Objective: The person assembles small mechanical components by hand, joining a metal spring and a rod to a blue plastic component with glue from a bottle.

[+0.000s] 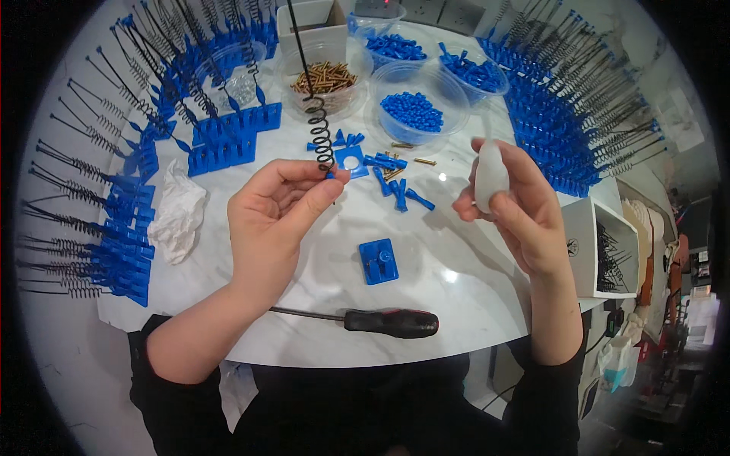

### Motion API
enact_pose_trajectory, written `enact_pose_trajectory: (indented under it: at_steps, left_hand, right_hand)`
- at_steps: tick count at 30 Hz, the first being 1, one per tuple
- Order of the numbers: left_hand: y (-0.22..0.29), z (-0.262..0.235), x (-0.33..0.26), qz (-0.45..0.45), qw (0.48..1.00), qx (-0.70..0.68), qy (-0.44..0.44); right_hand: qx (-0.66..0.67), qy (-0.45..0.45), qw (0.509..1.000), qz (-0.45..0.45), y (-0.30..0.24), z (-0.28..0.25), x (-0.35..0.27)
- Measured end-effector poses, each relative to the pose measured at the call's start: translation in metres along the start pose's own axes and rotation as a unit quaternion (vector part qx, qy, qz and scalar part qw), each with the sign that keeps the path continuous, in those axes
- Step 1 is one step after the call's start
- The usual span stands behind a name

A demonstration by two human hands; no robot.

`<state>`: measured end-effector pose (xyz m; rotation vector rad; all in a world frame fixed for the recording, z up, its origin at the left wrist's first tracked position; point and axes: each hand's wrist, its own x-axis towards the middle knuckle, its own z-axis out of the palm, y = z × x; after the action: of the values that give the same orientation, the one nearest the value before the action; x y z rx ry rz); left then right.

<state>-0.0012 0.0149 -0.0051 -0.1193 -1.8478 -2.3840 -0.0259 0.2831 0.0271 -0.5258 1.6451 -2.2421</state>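
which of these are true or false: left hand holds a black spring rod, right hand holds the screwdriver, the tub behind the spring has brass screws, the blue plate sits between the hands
1. The left hand holds a black spring rod. True.
2. The right hand holds the screwdriver. False: it holds a small white bottle; the screwdriver lies on the table.
3. The tub has brass screws. True.
4. The blue plate sits between the hands. True.
5. The white wad is right of the right hand. False: it lies left of the left hand.

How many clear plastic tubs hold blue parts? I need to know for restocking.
3: one tub just beyond the loose parts at table centre, one to its right, one at the far edge. Others may be hidden beyond the picture's top.
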Motion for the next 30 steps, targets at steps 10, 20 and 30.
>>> enact_pose_trajectory:
  at_steps: [10,20,30]
  left_hand:
    - [0.0,0.001,0.001,0.019,1.0,0.018,-0.003]
    - [0.001,-0.001,0.002,0.03,0.999,0.035,-0.008]
    - [-0.002,0.0,0.002,0.017,1.0,0.008,-0.003]
  right_hand:
    - [-0.299,0.061,0.941,-0.149,0.008,-0.017,0.008]
    - [-0.567,-0.085,0.779,-0.253,-0.001,0.003,0.004]
    - [-0.612,-0.09,0.735,-0.278,0.005,0.008,0.005]
